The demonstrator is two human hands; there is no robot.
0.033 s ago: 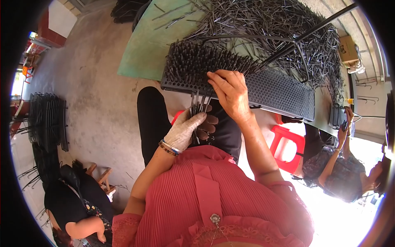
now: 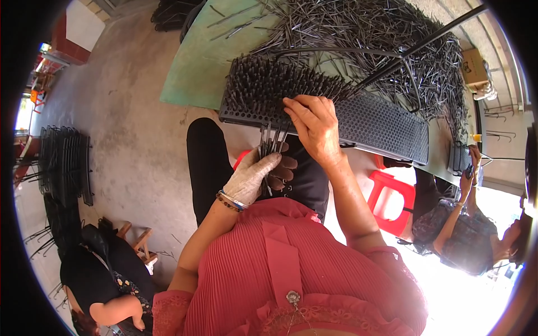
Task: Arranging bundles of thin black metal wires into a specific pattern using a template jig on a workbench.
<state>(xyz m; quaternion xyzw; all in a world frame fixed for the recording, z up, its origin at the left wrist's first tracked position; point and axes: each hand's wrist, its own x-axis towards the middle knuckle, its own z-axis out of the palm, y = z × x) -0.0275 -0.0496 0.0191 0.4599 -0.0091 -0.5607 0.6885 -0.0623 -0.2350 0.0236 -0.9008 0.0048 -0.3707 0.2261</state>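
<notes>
My left hand (image 2: pixel 252 173), in a pale glove with brown fingers, is closed around a small bundle of thin dark rods (image 2: pixel 268 140) that point up toward the rack. Just above and to the right, my bare right hand (image 2: pixel 315 120) is pinched at the front rim of a long black perforated rack (image 2: pixel 386 124); whatever is between its fingertips is hidden or too small to make out. Many black rods (image 2: pixel 263 84) stand upright in the rack's left part, packed closely. Toward the right, the rack's holes show bare.
A large heap of loose black rods (image 2: pixel 370 33) covers the green table (image 2: pixel 190 70) behind the rack. A black metal frame (image 2: pixel 386 70) rises over it. Red stool (image 2: pixel 392 204) at right; a co-worker (image 2: pixel 465 229) beyond it, another person (image 2: pixel 106 280) at lower left. Black racks (image 2: pixel 64 162) stand left.
</notes>
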